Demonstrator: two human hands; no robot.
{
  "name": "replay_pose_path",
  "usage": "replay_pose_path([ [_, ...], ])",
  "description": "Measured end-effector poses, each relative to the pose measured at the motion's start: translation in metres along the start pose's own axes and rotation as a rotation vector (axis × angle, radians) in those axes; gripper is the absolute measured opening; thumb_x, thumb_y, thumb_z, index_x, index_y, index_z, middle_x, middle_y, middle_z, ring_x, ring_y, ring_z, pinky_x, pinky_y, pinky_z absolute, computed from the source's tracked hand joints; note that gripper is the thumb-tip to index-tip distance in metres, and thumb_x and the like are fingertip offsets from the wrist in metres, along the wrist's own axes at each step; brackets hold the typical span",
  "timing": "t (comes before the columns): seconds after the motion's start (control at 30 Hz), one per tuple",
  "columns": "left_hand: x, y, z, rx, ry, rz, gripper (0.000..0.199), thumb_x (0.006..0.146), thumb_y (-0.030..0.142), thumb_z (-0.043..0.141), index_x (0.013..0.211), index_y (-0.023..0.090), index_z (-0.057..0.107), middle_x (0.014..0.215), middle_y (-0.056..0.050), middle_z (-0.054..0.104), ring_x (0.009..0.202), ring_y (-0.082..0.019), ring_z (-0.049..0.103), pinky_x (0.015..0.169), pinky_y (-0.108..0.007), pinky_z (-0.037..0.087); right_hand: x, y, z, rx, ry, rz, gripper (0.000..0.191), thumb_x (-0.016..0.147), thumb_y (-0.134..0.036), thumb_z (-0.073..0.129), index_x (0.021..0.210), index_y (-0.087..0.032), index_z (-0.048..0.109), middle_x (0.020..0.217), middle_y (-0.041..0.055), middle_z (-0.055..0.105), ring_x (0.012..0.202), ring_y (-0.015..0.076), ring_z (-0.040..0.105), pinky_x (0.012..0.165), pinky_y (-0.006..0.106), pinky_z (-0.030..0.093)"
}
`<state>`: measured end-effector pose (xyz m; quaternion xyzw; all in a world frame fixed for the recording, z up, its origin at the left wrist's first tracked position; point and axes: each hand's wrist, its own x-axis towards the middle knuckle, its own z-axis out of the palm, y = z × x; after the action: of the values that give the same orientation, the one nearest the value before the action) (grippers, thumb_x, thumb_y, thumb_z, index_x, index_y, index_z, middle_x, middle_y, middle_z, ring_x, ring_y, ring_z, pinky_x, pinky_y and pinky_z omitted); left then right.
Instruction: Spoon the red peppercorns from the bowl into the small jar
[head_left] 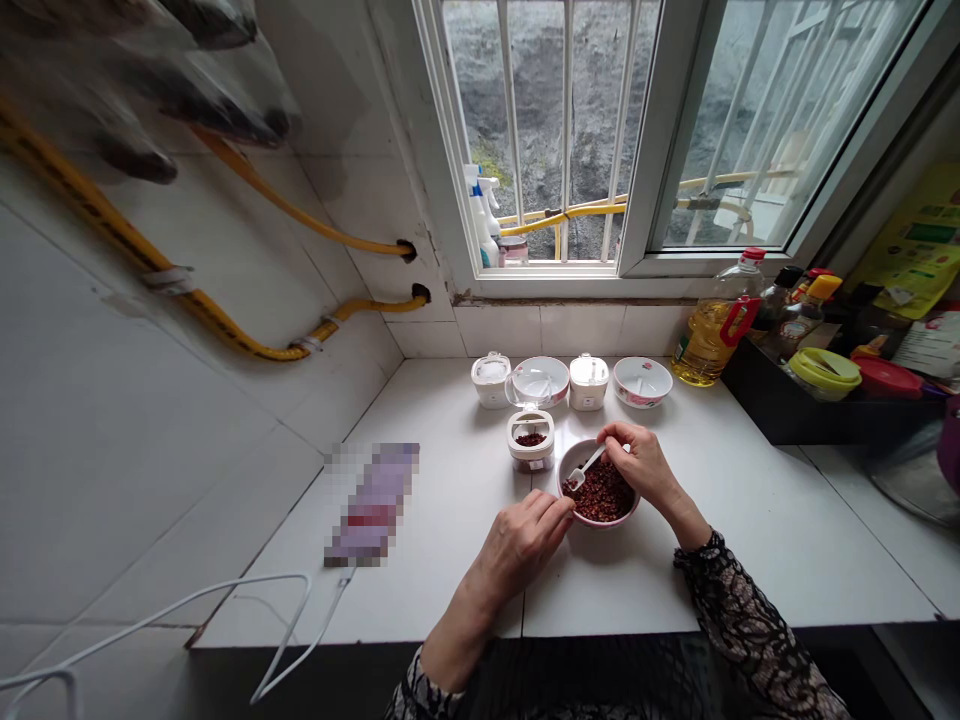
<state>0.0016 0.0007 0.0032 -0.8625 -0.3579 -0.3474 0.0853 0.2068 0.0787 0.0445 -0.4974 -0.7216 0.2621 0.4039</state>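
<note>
1. Head view, and the action sits mid-table: the right hand (639,465) is closed to a pinch on the handle of a small white spoon (586,467), its tip dipping toward the heap of dark red spice (602,492), a hold that looks made for fine control.
2. The left hand (517,547) comes in from the near side, fingers curled against the pink-rimmed bowl (604,523), apparently to keep it from sliding.
3. That bowl rests on the white table (750,540) between both forearms, just beside a small open jar (531,455) holding more dark red spice, handy for a short reach.
4. Along the far side, two lidded white pots (491,381) alternate with a clear bowl (537,382) and a floral bowl (643,382), lined up neatly back from the working spot.
5. Far right, a bottle of cooking oil (709,342) stands by a black tray (825,412) of bottles and lidded tubs, out of the hands' way under the barred window (540,130).
6. Left, a blurred purple packet (371,505) lies on the table, with a white cable (285,600) trailing off its near edge.
</note>
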Motion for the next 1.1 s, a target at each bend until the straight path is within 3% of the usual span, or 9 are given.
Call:
replay_pose_path([
  [0.53,-0.002,-0.001,0.002,0.001,-0.007,-0.007,0.016,0.104,0.021,0.041,0.107,0.017,0.056,0.08,-0.003,0.064,0.072,-0.016,0.062,0.058,-0.025,0.05,0.001,0.0,-0.002,0.065,0.024,0.081,0.019,0.076,-0.025,0.046,0.072,-0.021,0.064,0.054,-0.0016,0.062,0.053,0.0154,0.058,0.056,0.026,0.045],
  [0.77,-0.003,-0.001,0.002,-0.009,-0.018,-0.016,0.016,0.104,0.02,0.041,0.108,0.017,0.056,0.079,-0.003,0.064,0.072,-0.016,0.061,0.058,-0.025,0.05,0.0,0.006,0.004,-0.188,0.101,-0.084,0.022,0.079,-0.023,0.046,0.069,-0.022,0.065,0.07,0.0031,0.071,0.074,0.0196,0.063,0.087,0.036,0.045],
  [0.87,-0.002,0.0,0.001,-0.005,-0.019,-0.012,0.016,0.104,0.021,0.041,0.108,0.017,0.056,0.08,-0.003,0.065,0.072,-0.016,0.061,0.058,-0.025,0.05,-0.001,0.007,0.005,-0.196,0.097,-0.094,0.022,0.081,-0.022,0.046,0.069,-0.022,0.065,0.073,0.0031,0.072,0.076,0.0203,0.064,0.092,0.039,0.043],
  [1.1,-0.001,0.0,0.001,-0.005,0.0,0.0,0.016,0.104,0.02,0.04,0.107,0.017,0.055,0.079,-0.002,0.064,0.071,-0.016,0.061,0.058,-0.025,0.05,0.0,0.006,0.0,-0.129,0.043,-0.056,0.021,0.081,-0.02,0.046,0.071,-0.022,0.066,0.06,-0.0002,0.065,0.06,0.0172,0.058,0.071,0.03,0.047],
])
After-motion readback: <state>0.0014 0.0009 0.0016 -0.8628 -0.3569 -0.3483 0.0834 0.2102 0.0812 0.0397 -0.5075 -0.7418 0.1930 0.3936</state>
